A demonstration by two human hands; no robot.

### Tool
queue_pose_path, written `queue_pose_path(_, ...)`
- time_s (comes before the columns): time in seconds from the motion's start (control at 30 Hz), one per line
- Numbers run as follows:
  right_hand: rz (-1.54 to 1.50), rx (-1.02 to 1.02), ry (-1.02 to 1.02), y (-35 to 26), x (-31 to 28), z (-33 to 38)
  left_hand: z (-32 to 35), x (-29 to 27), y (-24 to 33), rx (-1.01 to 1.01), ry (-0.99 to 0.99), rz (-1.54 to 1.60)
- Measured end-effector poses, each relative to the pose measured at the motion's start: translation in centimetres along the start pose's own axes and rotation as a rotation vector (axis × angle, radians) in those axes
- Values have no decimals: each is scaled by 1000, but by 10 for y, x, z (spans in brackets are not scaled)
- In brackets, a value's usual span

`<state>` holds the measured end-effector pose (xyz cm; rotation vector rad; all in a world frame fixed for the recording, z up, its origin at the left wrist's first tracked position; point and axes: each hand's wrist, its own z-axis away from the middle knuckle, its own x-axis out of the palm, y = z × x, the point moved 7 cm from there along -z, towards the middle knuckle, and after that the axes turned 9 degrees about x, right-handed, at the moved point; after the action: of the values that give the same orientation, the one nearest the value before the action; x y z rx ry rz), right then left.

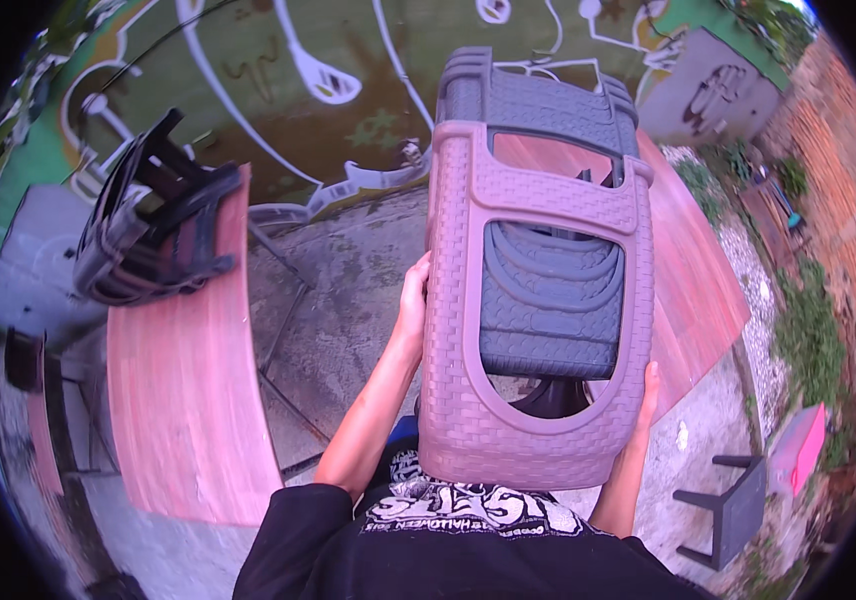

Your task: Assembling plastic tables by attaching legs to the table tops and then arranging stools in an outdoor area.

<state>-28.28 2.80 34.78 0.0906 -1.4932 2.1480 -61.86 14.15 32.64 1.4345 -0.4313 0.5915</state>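
Upright before my body stands a mauve-brown plastic chair (523, 440) with a woven pattern and an open gap in its back. A dark grey plastic chair (563, 105) is nested with it, showing above its top and through the gap. On the chair's left side edge, my left hand (413, 298) is closed, its fingertips partly hidden behind the plastic. My right hand (648, 400) grips the opposite edge lower down; its thumb shows, while the other fingers are hidden behind the chair.
Black chairs (153, 220) lie tipped on a wood-look table (188, 410) at left. Another wood-look tabletop (693, 290) is behind the held chairs at right. A small dark stool (733, 515) and a pink box (798, 450) are at lower right. A painted wall (238, 90) stands behind.
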Motion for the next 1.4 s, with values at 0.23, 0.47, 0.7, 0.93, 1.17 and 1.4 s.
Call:
queue_pose_path(0.23,246,-45,-94,18,1,29,99,-54,16,138,153,-9)
queue_pose_path(0.47,418,40,-385,29,32,65,195,-113,6,131,444,99)
queue_pose_path(0.7,475,281,-383,102,32,64,253,-189,-48,81,570,76)
queue_pose_path(0.93,568,563,-244,226,32,21,255,-293,-157,-161,723,266)
queue_pose_path(1.17,377,964,-335,365,15,-53,230,-386,-264,-408,648,252)
queue_pose_path(1.4,441,1027,-320,437,5,-107,205,-430,-312,-525,605,8)
